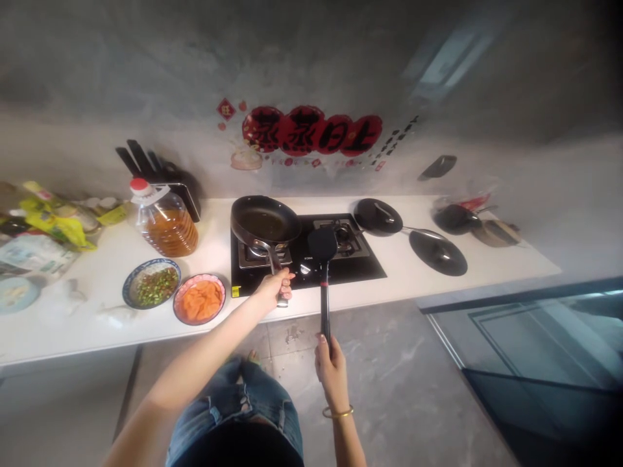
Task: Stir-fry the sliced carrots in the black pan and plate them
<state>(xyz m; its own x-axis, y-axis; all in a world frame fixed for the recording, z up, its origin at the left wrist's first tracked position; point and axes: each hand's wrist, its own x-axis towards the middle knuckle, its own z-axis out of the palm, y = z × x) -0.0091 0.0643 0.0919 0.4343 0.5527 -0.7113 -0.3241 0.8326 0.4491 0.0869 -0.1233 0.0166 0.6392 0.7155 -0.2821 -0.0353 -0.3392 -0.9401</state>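
Observation:
My left hand is closed round the handle of a dark frying pan. The pan is tilted over the left burner of the black gas stove, and a little yellowish liquid seems to lie in it. In my right hand is the long handle of a black spatula, its broad head above the stove beside the right burner. Left of the stove stand a pink-rimmed bowl of orange slices and a blue-rimmed bowl with chopped green and brown bits.
A large jug of amber oil stands before a knife block. Bags and bottles crowd the far left of the white counter. Right of the stove lie a dark lidded pan, a round lid and other pans.

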